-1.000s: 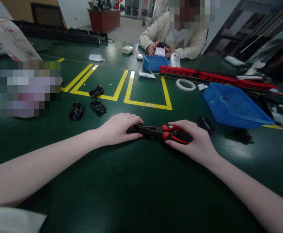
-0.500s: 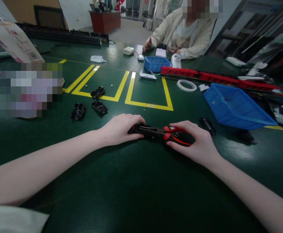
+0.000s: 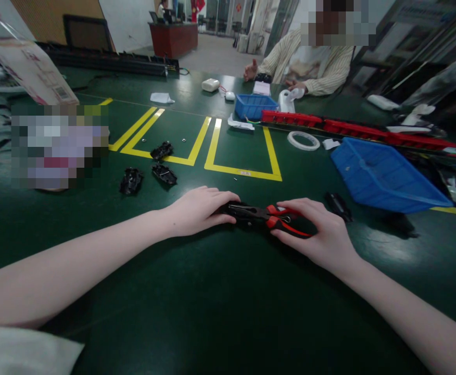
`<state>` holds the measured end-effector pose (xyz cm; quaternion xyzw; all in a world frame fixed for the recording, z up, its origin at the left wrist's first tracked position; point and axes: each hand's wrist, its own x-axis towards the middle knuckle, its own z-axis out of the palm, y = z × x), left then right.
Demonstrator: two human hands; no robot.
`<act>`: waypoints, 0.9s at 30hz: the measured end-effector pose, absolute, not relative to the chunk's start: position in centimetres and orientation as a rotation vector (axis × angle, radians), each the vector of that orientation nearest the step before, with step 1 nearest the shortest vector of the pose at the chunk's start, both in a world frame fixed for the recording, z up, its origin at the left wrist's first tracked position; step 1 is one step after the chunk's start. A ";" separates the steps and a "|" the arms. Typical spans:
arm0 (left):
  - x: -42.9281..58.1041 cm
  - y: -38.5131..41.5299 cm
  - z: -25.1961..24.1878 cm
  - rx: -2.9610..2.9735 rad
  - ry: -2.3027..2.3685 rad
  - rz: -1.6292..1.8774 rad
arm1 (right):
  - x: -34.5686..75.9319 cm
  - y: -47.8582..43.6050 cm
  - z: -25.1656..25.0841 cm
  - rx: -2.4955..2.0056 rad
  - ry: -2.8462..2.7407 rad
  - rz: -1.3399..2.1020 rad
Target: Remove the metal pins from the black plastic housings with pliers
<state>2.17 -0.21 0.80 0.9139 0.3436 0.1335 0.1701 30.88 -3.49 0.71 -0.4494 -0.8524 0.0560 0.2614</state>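
My right hand (image 3: 319,232) is closed round the red-and-black handles of a pair of pliers (image 3: 269,217) lying low over the green table (image 3: 228,291). The pliers' jaws point left. My left hand (image 3: 199,208) is curled over a small black part at the jaw end; most of that part is hidden under my fingers. Three black plastic parts (image 3: 164,173) lie on the table beyond my left hand, near the yellow tape lines (image 3: 238,169). Another black part (image 3: 337,204) lies just right of my right hand.
A large blue bin (image 3: 384,174) sits tilted at the right. Farther back are a small blue bin (image 3: 253,105), a long red rail (image 3: 353,127), a tape roll (image 3: 304,140) and white scraps. A person in a striped shirt (image 3: 309,67) sits across the table.
My hands and the pliers have stayed together in place. The view has shifted slightly. The person across the table has lifted a hand away from the things in front of them.
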 end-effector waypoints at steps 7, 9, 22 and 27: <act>2.3 -0.2 1.0 2.571 0.966 0.388 | 30.7 -3.8 0.7 -1.129 -2.329 0.058; 2.3 -0.2 1.0 2.554 0.968 0.376 | 30.5 -3.8 0.8 -1.123 -2.339 0.090; 2.6 0.0 1.2 2.605 0.956 0.294 | 30.3 -4.2 1.2 -1.121 -2.317 0.137; 2.5 0.1 1.2 2.584 0.909 0.322 | 30.3 -4.2 1.2 -1.106 -2.323 0.168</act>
